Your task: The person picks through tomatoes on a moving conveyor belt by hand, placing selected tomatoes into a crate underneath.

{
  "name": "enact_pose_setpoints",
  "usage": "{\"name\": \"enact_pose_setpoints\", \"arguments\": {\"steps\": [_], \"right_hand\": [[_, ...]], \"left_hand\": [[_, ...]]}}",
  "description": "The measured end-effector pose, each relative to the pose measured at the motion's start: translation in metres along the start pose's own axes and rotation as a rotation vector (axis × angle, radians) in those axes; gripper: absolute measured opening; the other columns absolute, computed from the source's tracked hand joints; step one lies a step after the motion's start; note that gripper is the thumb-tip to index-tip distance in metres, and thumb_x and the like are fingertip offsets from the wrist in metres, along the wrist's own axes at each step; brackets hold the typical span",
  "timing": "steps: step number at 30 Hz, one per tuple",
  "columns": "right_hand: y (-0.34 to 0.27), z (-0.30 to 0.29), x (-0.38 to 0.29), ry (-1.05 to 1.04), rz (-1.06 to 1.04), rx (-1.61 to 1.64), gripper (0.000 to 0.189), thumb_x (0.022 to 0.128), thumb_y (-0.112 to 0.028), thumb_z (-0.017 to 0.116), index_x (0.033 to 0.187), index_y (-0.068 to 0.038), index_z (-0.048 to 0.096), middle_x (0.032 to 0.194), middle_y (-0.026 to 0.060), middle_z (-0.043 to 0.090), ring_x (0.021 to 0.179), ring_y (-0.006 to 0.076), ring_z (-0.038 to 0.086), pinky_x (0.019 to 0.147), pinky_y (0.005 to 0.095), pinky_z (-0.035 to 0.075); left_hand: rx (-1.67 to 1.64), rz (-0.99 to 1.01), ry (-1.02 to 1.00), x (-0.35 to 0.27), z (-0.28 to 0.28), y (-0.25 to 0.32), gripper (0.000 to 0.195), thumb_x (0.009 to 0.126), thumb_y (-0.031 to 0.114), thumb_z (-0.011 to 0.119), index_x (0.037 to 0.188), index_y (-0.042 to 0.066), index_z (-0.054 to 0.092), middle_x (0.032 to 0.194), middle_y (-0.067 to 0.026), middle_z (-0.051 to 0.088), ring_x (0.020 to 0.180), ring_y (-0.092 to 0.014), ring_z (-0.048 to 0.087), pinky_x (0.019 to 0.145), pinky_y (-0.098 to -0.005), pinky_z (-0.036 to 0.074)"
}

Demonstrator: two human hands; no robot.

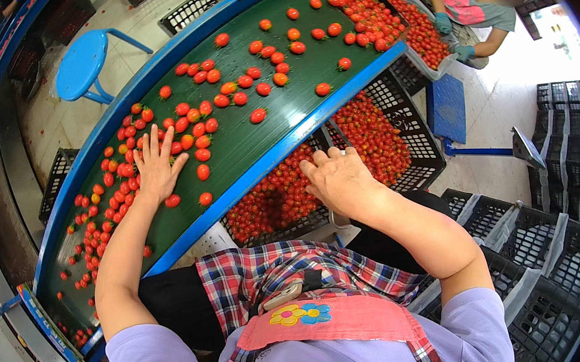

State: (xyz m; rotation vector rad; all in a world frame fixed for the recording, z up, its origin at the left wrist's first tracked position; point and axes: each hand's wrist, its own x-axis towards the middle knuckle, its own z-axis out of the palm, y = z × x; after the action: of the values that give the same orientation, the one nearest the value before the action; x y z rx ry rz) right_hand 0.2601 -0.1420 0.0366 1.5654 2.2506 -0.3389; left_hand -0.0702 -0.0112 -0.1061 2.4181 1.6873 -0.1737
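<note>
My left hand rests with spread fingers over small red tomatoes on a green conveyor belt. Some tomatoes on the belt are orange, and several have green stem ends. My right hand, with a ring on one finger, hangs beyond the blue side rail, above black plastic crates. Its fingers bend downward; whether anything lies beneath them is hidden. Tomatoes fill both crates, one heap to the left of the hand and another to its right.
More tomatoes crowd the belt's far end. There, a person with gloved hands sits at a lined container of tomatoes. A blue platform scale and black crates stand right. A blue stool stands behind the belt.
</note>
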Motion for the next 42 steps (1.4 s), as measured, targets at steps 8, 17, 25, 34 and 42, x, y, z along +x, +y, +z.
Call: {"name": "enact_pose_setpoints", "arguments": {"steps": [8,17,25,34,42], "right_hand": [[-0.003,0.004,0.006,0.035,-0.046,-0.014,0.038,0.086,-0.031,0.062,0.114,-0.007,0.056,0.095,0.0095,0.061,0.091,0.0261,0.06,0.075,0.0413,0.049],[0.003,0.004,0.004,0.003,-0.036,-0.013,0.036,0.087,-0.035,0.059,0.111,-0.008,0.057,0.1,0.0095,0.061,0.093,0.0262,0.061,0.076,0.0422,0.048],[0.001,0.004,0.002,0.052,-0.064,0.04,0.037,0.085,-0.032,0.062,0.113,-0.008,0.057,0.097,0.0092,0.061,0.092,0.0265,0.061,0.076,0.0413,0.048],[0.001,-0.004,0.008,-0.003,-0.062,0.008,0.04,0.084,-0.03,0.063,0.118,-0.008,0.057,0.097,0.0093,0.061,0.093,0.0261,0.061,0.076,0.04,0.049],[0.0,-0.001,0.005,0.09,-0.101,0.019,0.03,0.084,-0.03,0.064,0.102,-0.006,0.06,0.09,0.0087,0.061,0.086,0.026,0.062,0.074,0.0401,0.048]], "left_hand": [[0.047,0.392,-0.109,-0.036,-0.012,0.033,0.076,0.085,0.059,0.052,0.147,0.024,0.025,0.155,-0.006,0.015,0.144,-0.029,0.01,0.111,-0.0602,0.01],[-0.003,-0.094,-0.167,-0.06,-0.014,-0.052,0.075,0.089,0.055,0.048,0.149,0.022,0.017,0.156,-0.0102,0.01,0.143,-0.034,0.007,0.111,-0.0591,0.014],[0.094,0.142,-0.139,-0.099,-0.024,-0.053,0.074,0.089,0.042,0.057,0.148,0.016,0.021,0.153,-0.0162,0.012,0.142,-0.038,0.009,0.111,-0.0545,0.019],[-0.261,0.645,0.511,0.059,-0.024,0.086,0.044,0.078,0.012,0.065,0.12,0.002,0.053,0.121,-0.0157,0.052,0.113,-0.033,0.051,0.096,-0.041,0.042],[-0.071,0.485,0.317,0.11,-0.007,0.156,0.02,0.081,0.018,0.058,0.098,0.006,0.058,0.093,-0.0098,0.059,0.096,-0.027,0.053,0.085,-0.0393,0.042]]}}
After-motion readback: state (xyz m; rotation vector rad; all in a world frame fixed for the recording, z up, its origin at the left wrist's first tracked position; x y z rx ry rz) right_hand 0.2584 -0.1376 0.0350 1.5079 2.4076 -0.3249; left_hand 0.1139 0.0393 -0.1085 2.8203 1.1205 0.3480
